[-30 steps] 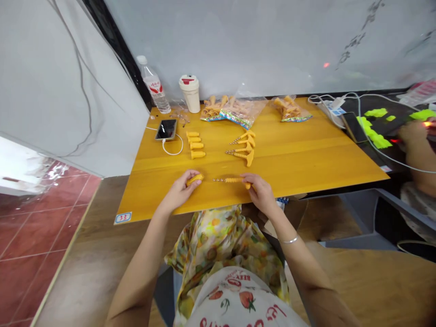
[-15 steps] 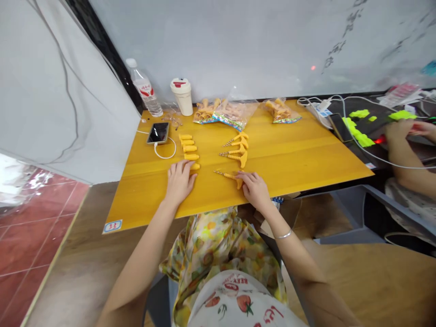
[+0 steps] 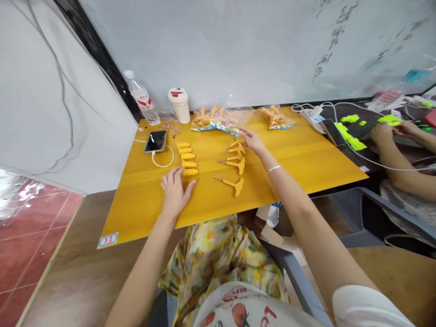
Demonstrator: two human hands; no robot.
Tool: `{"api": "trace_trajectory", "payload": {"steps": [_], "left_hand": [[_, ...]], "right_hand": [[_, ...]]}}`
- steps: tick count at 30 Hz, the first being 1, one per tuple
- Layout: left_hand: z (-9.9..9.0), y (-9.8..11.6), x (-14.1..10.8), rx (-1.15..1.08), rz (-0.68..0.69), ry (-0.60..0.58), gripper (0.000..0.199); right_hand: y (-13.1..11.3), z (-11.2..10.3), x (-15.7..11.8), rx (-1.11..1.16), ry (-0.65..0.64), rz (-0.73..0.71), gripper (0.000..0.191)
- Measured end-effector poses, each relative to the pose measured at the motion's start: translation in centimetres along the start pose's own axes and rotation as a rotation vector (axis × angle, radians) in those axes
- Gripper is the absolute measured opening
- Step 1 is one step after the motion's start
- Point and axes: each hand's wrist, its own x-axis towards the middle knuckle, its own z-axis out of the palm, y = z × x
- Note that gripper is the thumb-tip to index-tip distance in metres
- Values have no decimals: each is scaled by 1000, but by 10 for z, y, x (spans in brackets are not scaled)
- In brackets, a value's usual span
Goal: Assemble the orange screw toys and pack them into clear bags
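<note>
My left hand (image 3: 175, 196) lies open and flat on the yellow wooden table (image 3: 143, 213), its fingertips just below a row of several orange-yellow plastic plugs (image 3: 186, 159). My right hand (image 3: 251, 141) is stretched forward and holds nothing. Its fingers are just above a group of orange T-handled screw pieces (image 3: 235, 156), near a transparent bag of orange parts (image 3: 221, 119). One more T-handled screw piece (image 3: 232, 185) lies apart, below that group and between my hands.
A phone (image 3: 155, 141) on a white cable, a water bottle (image 3: 141, 99) and a white cup (image 3: 179, 106) stand at the table's far left. Another bag of parts (image 3: 276, 118) lies at the back. To the right, a co-worker's hands (image 3: 383, 133) work near neon green pieces (image 3: 350, 127).
My right hand has let go of the T-handled piece and moved forward towards the bag. My left hand has set its plug at the end of the row and lies open.
</note>
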Motion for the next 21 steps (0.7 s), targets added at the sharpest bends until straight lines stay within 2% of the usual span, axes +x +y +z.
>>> {"api": "trace_trajectory", "payload": {"steps": [3,7,11,16,21], "left_hand": [[1,0,0,-15,-9,21,57],[1,1,1,-10,5,5,56],[1,0,1,-10,-5,-2,56],[1,-1,2,-5,5,2,55],[0,0,1,-13,8,-8,55]], "right_hand": [[-14,18,23,40,21,175,23],[-31,43,50,187,20,169,23],[-43,63,73,389,-48,198,29],[-48,83,66,368,-249,224,35],[-52,91,58,147,-406,60,55]]}}
